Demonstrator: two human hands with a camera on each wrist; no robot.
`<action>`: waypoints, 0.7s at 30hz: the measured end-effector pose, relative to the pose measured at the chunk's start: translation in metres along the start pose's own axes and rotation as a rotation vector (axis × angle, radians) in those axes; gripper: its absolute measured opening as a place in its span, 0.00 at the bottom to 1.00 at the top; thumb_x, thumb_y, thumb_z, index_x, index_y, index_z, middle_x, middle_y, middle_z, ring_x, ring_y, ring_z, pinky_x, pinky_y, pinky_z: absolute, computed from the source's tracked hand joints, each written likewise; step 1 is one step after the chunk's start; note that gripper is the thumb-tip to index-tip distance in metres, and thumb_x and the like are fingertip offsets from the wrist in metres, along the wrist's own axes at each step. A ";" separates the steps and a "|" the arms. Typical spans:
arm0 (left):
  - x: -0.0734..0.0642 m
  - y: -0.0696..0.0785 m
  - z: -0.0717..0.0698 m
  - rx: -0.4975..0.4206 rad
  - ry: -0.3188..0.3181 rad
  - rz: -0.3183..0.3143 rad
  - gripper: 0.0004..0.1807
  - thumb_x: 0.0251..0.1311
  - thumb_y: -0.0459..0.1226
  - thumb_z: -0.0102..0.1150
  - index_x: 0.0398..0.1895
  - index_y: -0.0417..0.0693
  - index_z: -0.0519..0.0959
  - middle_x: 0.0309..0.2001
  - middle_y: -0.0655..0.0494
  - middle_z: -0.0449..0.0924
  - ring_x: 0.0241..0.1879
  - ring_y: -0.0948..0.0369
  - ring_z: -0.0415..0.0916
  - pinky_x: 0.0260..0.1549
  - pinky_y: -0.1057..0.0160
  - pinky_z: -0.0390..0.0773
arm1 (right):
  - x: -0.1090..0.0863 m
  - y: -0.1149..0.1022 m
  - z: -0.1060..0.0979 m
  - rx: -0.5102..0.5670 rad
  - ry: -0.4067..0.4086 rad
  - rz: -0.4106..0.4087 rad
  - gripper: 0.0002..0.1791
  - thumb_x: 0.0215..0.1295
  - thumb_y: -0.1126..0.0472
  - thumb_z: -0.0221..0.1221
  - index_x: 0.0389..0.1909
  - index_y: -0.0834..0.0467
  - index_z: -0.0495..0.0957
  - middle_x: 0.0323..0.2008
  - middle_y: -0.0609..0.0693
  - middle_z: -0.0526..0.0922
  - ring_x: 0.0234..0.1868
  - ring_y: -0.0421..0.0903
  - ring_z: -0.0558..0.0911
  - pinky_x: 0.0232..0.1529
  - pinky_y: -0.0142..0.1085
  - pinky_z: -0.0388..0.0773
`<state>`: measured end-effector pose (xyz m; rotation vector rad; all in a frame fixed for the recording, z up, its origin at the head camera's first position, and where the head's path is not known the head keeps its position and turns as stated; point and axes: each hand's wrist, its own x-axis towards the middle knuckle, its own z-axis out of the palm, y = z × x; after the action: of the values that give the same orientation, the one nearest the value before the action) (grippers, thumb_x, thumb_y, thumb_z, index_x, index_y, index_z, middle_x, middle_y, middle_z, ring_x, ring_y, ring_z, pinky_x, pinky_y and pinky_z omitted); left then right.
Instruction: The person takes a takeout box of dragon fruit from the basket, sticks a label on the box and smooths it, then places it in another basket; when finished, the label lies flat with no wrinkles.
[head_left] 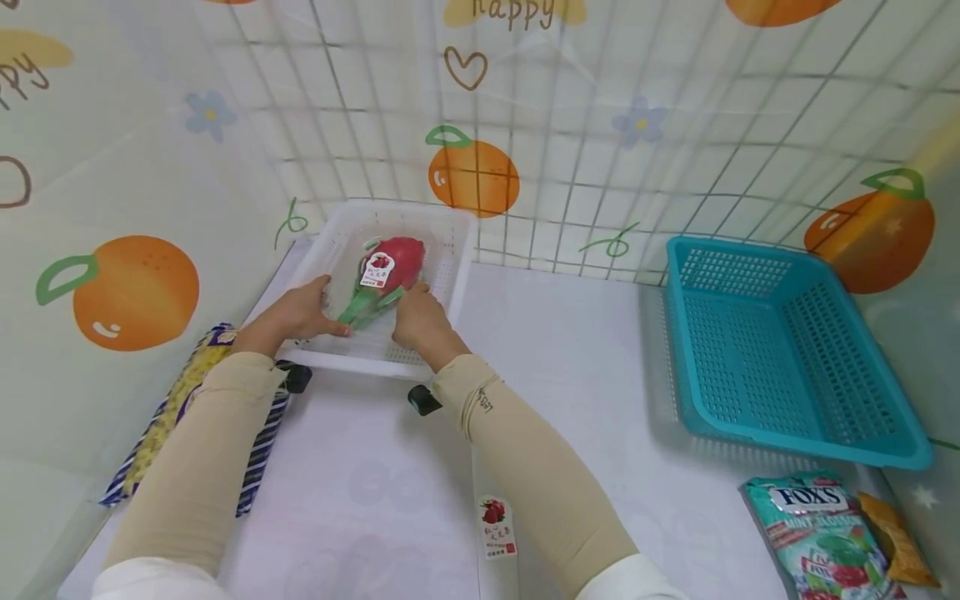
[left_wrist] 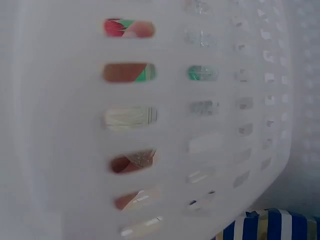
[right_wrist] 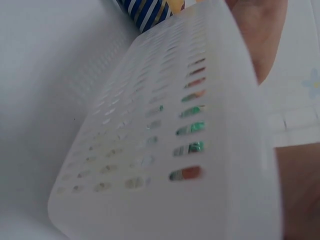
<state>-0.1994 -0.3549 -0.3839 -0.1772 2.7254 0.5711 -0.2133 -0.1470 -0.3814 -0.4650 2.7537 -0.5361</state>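
A red dragon fruit (head_left: pixel 405 260) with green leafy ends lies in a white slotted plastic basket (head_left: pixel 442 218). Its round white label (head_left: pixel 377 268) faces up, and clear film seems to surround it. On the basket's left side is my left hand (head_left: pixel 300 310), thumb stretched toward the fruit's green tip, fingers spread apart. My right hand (head_left: pixel 423 321) is over the near right part of the basket, touching the green leaves; its fingertips are hidden behind the back of the hand. Both wrist views show mostly the basket wall (left_wrist: pixel 65 120), with skin and green visible through slots.
A blue-and-white striped bag of yellow pieces (head_left: pixel 168 417) lies left, partly beneath my left arm. On the right stands a turquoise basket (head_left: pixel 678 333). In front of it are a mint candy bag (head_left: pixel 817 533) and an orange packet (head_left: pixel 896 542). A labelled strip (head_left: pixel 497 525) lies near my right forearm.
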 end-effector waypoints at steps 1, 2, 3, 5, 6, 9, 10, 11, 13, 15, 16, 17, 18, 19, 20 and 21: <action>-0.001 0.000 0.000 0.000 0.002 0.003 0.64 0.58 0.49 0.74 0.80 0.29 0.39 0.74 0.22 0.54 0.73 0.30 0.56 0.71 0.33 0.59 | 0.000 0.000 0.000 -0.001 -0.002 -0.001 0.47 0.64 0.58 0.67 0.74 0.76 0.52 0.50 0.62 0.84 0.48 0.50 0.86 0.51 0.37 0.85; -0.001 0.000 0.001 0.001 0.005 0.006 0.63 0.58 0.48 0.74 0.80 0.29 0.39 0.74 0.22 0.54 0.72 0.30 0.56 0.71 0.33 0.60 | 0.000 0.000 0.000 -0.007 -0.003 -0.002 0.48 0.64 0.58 0.66 0.74 0.76 0.51 0.50 0.62 0.84 0.48 0.50 0.86 0.50 0.37 0.85; -0.001 0.000 0.001 0.004 0.009 0.010 0.63 0.58 0.48 0.74 0.79 0.28 0.39 0.74 0.22 0.55 0.72 0.30 0.57 0.71 0.33 0.60 | 0.000 0.000 -0.001 -0.018 -0.003 -0.004 0.47 0.64 0.58 0.66 0.74 0.76 0.51 0.51 0.62 0.84 0.48 0.50 0.86 0.50 0.37 0.85; -0.002 0.001 0.001 0.015 0.019 0.014 0.63 0.58 0.48 0.74 0.79 0.28 0.40 0.73 0.22 0.55 0.72 0.30 0.57 0.71 0.34 0.60 | 0.000 -0.001 -0.001 -0.034 0.000 -0.007 0.48 0.65 0.59 0.65 0.75 0.76 0.50 0.53 0.63 0.84 0.49 0.50 0.86 0.50 0.37 0.85; -0.002 0.001 0.001 0.020 0.024 0.013 0.63 0.58 0.49 0.74 0.79 0.28 0.41 0.73 0.22 0.56 0.72 0.30 0.58 0.71 0.34 0.60 | 0.000 -0.001 -0.001 -0.042 0.002 -0.009 0.48 0.65 0.59 0.65 0.75 0.77 0.50 0.54 0.63 0.83 0.50 0.50 0.86 0.50 0.37 0.85; -0.002 0.001 -0.001 0.027 0.023 0.005 0.63 0.58 0.49 0.73 0.79 0.28 0.41 0.74 0.23 0.55 0.72 0.31 0.58 0.71 0.34 0.61 | 0.001 -0.002 -0.001 -0.071 0.009 -0.016 0.47 0.66 0.59 0.63 0.75 0.77 0.50 0.55 0.64 0.83 0.51 0.50 0.86 0.50 0.37 0.85; -0.003 0.001 -0.001 0.030 0.021 0.003 0.63 0.58 0.50 0.73 0.79 0.28 0.41 0.74 0.23 0.55 0.72 0.31 0.58 0.71 0.34 0.61 | 0.001 -0.002 -0.002 -0.076 0.013 -0.021 0.46 0.67 0.59 0.62 0.75 0.77 0.50 0.56 0.64 0.82 0.51 0.51 0.86 0.51 0.38 0.85; -0.003 0.001 -0.002 0.038 0.022 0.004 0.63 0.58 0.51 0.73 0.79 0.28 0.41 0.74 0.23 0.55 0.72 0.31 0.58 0.71 0.34 0.61 | 0.001 -0.003 -0.002 -0.089 0.020 -0.027 0.45 0.68 0.59 0.61 0.75 0.77 0.50 0.56 0.64 0.82 0.52 0.50 0.86 0.52 0.38 0.85; -0.005 0.002 -0.004 0.052 0.024 0.011 0.62 0.58 0.51 0.72 0.79 0.26 0.42 0.73 0.22 0.56 0.71 0.31 0.59 0.70 0.34 0.61 | 0.000 -0.003 -0.004 -0.116 0.039 -0.047 0.40 0.69 0.60 0.58 0.74 0.77 0.54 0.56 0.64 0.82 0.52 0.51 0.85 0.53 0.39 0.84; -0.008 0.004 -0.007 0.064 0.022 0.021 0.62 0.59 0.52 0.72 0.78 0.25 0.43 0.73 0.22 0.56 0.71 0.31 0.59 0.70 0.34 0.62 | -0.003 -0.001 -0.007 -0.113 0.061 -0.064 0.36 0.70 0.60 0.57 0.71 0.75 0.59 0.55 0.63 0.82 0.52 0.52 0.85 0.53 0.39 0.84; -0.010 0.005 -0.008 0.074 0.024 0.030 0.62 0.59 0.52 0.72 0.78 0.25 0.43 0.73 0.22 0.56 0.71 0.31 0.59 0.70 0.34 0.61 | -0.006 0.000 -0.010 -0.101 0.075 -0.073 0.33 0.70 0.59 0.57 0.69 0.73 0.62 0.54 0.62 0.82 0.51 0.52 0.85 0.53 0.40 0.84; -0.011 0.006 -0.009 0.083 0.025 0.043 0.61 0.59 0.52 0.71 0.78 0.24 0.44 0.74 0.22 0.55 0.72 0.31 0.58 0.71 0.34 0.61 | -0.009 0.002 -0.012 -0.081 0.091 -0.086 0.31 0.70 0.57 0.59 0.67 0.71 0.65 0.53 0.61 0.82 0.51 0.53 0.84 0.53 0.41 0.84; -0.013 0.008 -0.010 0.081 0.026 0.050 0.60 0.60 0.52 0.70 0.78 0.24 0.44 0.74 0.22 0.55 0.72 0.30 0.57 0.71 0.34 0.60 | -0.012 0.005 -0.016 -0.052 0.101 -0.094 0.31 0.71 0.56 0.60 0.67 0.69 0.66 0.54 0.60 0.82 0.52 0.53 0.84 0.54 0.42 0.83; -0.016 0.011 -0.011 0.080 0.032 0.063 0.59 0.62 0.52 0.69 0.78 0.24 0.44 0.74 0.22 0.54 0.73 0.30 0.56 0.71 0.33 0.59 | -0.017 0.009 -0.019 -0.018 0.114 -0.100 0.30 0.71 0.54 0.61 0.66 0.68 0.68 0.55 0.60 0.81 0.53 0.53 0.83 0.55 0.42 0.83; -0.019 0.014 -0.012 0.073 0.045 0.080 0.58 0.63 0.51 0.67 0.78 0.25 0.44 0.75 0.22 0.53 0.73 0.30 0.54 0.72 0.33 0.58 | -0.021 0.014 -0.024 0.005 0.123 -0.109 0.32 0.71 0.51 0.62 0.67 0.67 0.68 0.58 0.60 0.80 0.56 0.53 0.82 0.58 0.43 0.81; -0.022 0.018 -0.013 0.070 0.064 0.097 0.56 0.65 0.51 0.65 0.79 0.26 0.43 0.75 0.23 0.51 0.74 0.30 0.53 0.72 0.33 0.57 | -0.026 0.020 -0.029 0.024 0.134 -0.119 0.34 0.70 0.48 0.63 0.68 0.66 0.67 0.61 0.59 0.79 0.59 0.54 0.81 0.61 0.43 0.80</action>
<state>-0.1860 -0.3429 -0.3585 -0.0462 2.8243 0.5034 -0.2048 -0.1113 -0.3582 -0.6105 2.8558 -0.6505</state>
